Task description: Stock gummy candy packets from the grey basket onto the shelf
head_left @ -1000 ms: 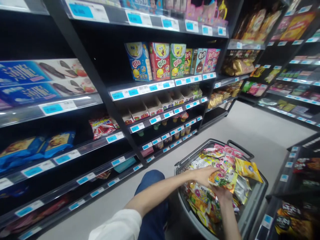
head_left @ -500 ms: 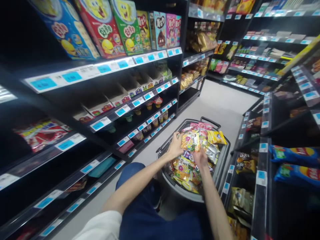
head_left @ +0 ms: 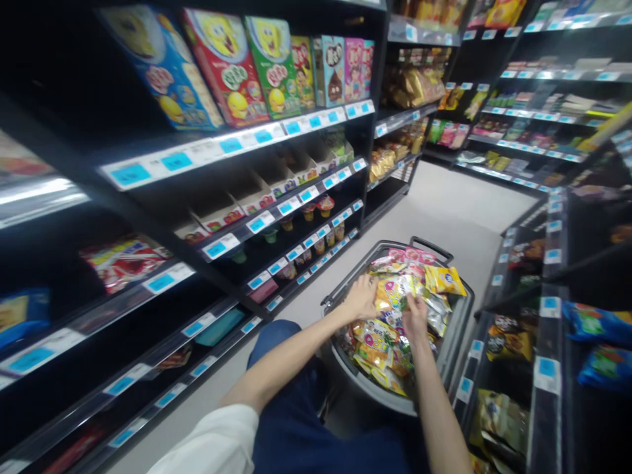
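Note:
A yellow and white bag of gummy candy (head_left: 392,293) is held over the heap, tilted toward me. My left hand (head_left: 363,299) is closed on its left edge, and my right hand (head_left: 415,316) pinches the right side with thumb and fingers. Below them is a dark grey shopping basket (head_left: 368,390) filled with snack bags. More yellow gummy bags (head_left: 375,336) lie at its near end, a bright yellow packet (head_left: 445,280) at the far right, and pink packets (head_left: 412,254) at the far end. A silver packet (head_left: 437,312) shows beside my right hand.
Black shelves with blue price tags (head_left: 261,136) run along the left, carrying snack boxes (head_left: 237,72) and open cartons (head_left: 251,191). On the right, low shelves hold blue bags (head_left: 600,322) and dark packets (head_left: 508,337). Pale floor (head_left: 454,191) stretches beyond the basket.
The view has swung left, shifting everything to the right in the picture. My right hand has moved up along the gummy bag's right side, and the bag is turned slightly.

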A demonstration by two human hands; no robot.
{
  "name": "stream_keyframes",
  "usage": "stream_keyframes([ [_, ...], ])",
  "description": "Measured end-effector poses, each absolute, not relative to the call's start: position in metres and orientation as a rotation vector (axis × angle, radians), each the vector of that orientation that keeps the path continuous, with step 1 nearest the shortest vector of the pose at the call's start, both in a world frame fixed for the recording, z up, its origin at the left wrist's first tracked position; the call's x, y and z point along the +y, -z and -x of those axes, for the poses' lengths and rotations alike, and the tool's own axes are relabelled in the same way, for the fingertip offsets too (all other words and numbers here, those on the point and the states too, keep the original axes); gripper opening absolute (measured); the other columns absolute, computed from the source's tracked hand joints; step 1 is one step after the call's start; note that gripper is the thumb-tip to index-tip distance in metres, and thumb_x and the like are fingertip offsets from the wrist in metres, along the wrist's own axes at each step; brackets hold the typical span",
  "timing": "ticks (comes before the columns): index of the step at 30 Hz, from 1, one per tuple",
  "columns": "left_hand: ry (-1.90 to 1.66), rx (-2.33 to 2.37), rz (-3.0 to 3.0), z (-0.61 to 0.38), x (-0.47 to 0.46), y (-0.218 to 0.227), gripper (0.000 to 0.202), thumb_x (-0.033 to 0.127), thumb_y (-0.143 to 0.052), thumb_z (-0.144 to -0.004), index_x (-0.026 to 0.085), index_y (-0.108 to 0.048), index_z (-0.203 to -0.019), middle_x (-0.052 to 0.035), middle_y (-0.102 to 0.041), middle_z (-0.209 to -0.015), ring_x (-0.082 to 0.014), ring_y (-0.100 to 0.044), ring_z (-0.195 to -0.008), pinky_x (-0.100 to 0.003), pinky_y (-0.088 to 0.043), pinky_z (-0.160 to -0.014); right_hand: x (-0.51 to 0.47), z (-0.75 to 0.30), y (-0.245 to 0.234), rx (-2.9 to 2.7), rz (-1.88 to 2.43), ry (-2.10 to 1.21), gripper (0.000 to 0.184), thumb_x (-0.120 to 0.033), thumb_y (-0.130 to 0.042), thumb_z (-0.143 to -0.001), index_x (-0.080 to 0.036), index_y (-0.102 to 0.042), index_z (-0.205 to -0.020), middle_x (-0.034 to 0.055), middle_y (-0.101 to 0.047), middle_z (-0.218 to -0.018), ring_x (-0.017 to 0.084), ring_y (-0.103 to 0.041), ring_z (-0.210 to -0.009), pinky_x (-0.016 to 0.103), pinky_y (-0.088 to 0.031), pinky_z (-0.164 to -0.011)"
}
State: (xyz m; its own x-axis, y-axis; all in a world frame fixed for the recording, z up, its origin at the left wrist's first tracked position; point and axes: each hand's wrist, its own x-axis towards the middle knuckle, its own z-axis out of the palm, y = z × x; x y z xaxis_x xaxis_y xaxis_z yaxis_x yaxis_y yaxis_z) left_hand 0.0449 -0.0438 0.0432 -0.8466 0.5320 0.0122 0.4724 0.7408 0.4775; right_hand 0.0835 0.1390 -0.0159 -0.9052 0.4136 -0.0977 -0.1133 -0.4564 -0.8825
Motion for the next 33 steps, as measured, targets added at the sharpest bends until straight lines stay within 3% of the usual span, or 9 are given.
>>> stream_keyframes([
  [3, -0.792, 2.685, -0.917, -0.035, -0.048, -0.038, 0.11, 0.05, -0.092, -0.06, 0.012, -0.043, -0.151, -0.0215, -0.044, -0.15, -0.0374, -0.044, -0.14, -0.05, -0.039, -0.12, 0.138, -0.084, 0.01, -1.442, 0.455, -2.419, 0.065, -0.058, -0.097, -0.056, -0.022, -0.053, -0.088, -0.0034, -0.067, -0.082, 0.014, -0.064, -0.073, 0.024, -0.052, -0.065],
  [6, -0.979, 2.536, -1.005, -0.023, -0.057, -0.04, 0.082, 0.051, -0.083, -0.077, 0.012, -0.052, -0.143, -0.019, -0.051, -0.148, -0.0297, -0.051, -0.137, -0.041, -0.042, -0.117, 0.134, -0.086, 0.008, -1.522, 0.447, -2.435, 0.064, -0.051, -0.1, -0.051, -0.021, -0.058, -0.089, -0.003, -0.066, -0.076, 0.015, -0.062, -0.067, 0.024, -0.049, -0.058],
  [9, -0.941, 2.477, -1.022, -0.014, -0.066, -0.046, 0.043, 0.051, -0.072, -0.09, 0.013, -0.069, -0.111, -0.0074, -0.072, -0.106, -0.0178, -0.066, -0.096, -0.027, -0.05, -0.089, 0.128, -0.09, 0.011, -1.61, 0.424, -2.423, 0.059, -0.051, -0.1, -0.051, -0.019, -0.064, -0.084, -0.0016, -0.065, -0.073, 0.015, -0.06, -0.063, 0.024, -0.047, -0.055],
  [11, -0.872, 2.443, -1.035, -0.013, -0.07, -0.05, 0.039, 0.052, -0.074, -0.089, 0.013, -0.07, -0.088, -0.0016, -0.069, -0.082, -0.0135, -0.062, -0.076, -0.022, -0.046, -0.074, 0.125, -0.091, 0.014, -1.66, 0.399, -2.41, 0.058, -0.054, -0.1, -0.05, -0.018, -0.067, -0.082, 0.0006, -0.067, -0.074, 0.016, -0.061, -0.064, 0.026, -0.05, -0.057],
  [20, -0.689, 2.426, -1.019, -0.022, -0.062, -0.053, 0.044, 0.051, -0.085, -0.078, 0.015, -0.064, -0.063, -0.0045, -0.061, -0.06, -0.0229, -0.068, -0.075, -0.027, -0.049, -0.071, 0.129, -0.089, 0.024, -1.837, 0.282, -2.315, 0.054, -0.047, -0.103, -0.043, -0.018, -0.074, -0.077, 0.0067, -0.074, -0.084, 0.026, -0.068, -0.083, 0.035, -0.057, -0.077],
  [23, -0.842, 2.385, -0.969, -0.011, -0.073, -0.067, 0.049, 0.058, -0.075, -0.086, 0.014, -0.068, -0.068, -0.0029, -0.063, -0.06, -0.0178, -0.068, -0.068, -0.023, -0.051, -0.068, 0.127, -0.089, 0.028, -1.808, 0.295, -2.306, 0.061, -0.061, -0.097, -0.052, -0.02, -0.073, -0.091, 0.007, -0.075, -0.097, 0.027, -0.07, -0.097, 0.035, -0.058, -0.085],
  [25, -1.011, 2.368, -0.891, 0.004, -0.089, -0.083, 0.053, 0.063, -0.063, -0.093, 0.012, -0.074, -0.084, -0.0043, -0.071, -0.072, -0.0165, -0.069, -0.066, -0.023, -0.054, -0.066, 0.124, -0.09, 0.027, -1.828, 0.272, -2.3, 0.062, -0.066, -0.092, -0.059, -0.022, -0.072, -0.097, 0.0075, -0.074, -0.11, 0.027, -0.069, -0.108, 0.035, -0.057, -0.093],
  [29, -1.371, 2.433, -0.708, 0.055, -0.137, -0.127, 0.058, 0.06, -0.055, -0.098, 0.01, -0.07, -0.124, -0.0102, -0.077, -0.107, -0.0209, -0.075, -0.085, -0.027, -0.06, -0.07, 0.111, -0.093, 0.022, -2.046, 0.057, -2.343, 0.052, -0.057, -0.09, -0.069, -0.021, -0.075, -0.102, 0.0113, -0.073, -0.118, 0.029, -0.068, -0.11, 0.04, -0.057, -0.096],
  [33, -1.609, 2.686, -0.493, 0.121, -0.189, -0.182, 0.049, 0.05, -0.061, -0.096, 0.008, -0.073, -0.12, -0.0108, -0.077, -0.107, -0.0237, -0.073, -0.096, -0.03, -0.06, -0.082, 0.092, -0.1, 0.031, -2.443, -0.319, -2.226, 0.043, -0.05, -0.082, -0.075, -0.021, -0.077, -0.106, 0.0132, -0.069, -0.127, 0.029, -0.07, -0.099, 0.041, -0.058, -0.086],
])
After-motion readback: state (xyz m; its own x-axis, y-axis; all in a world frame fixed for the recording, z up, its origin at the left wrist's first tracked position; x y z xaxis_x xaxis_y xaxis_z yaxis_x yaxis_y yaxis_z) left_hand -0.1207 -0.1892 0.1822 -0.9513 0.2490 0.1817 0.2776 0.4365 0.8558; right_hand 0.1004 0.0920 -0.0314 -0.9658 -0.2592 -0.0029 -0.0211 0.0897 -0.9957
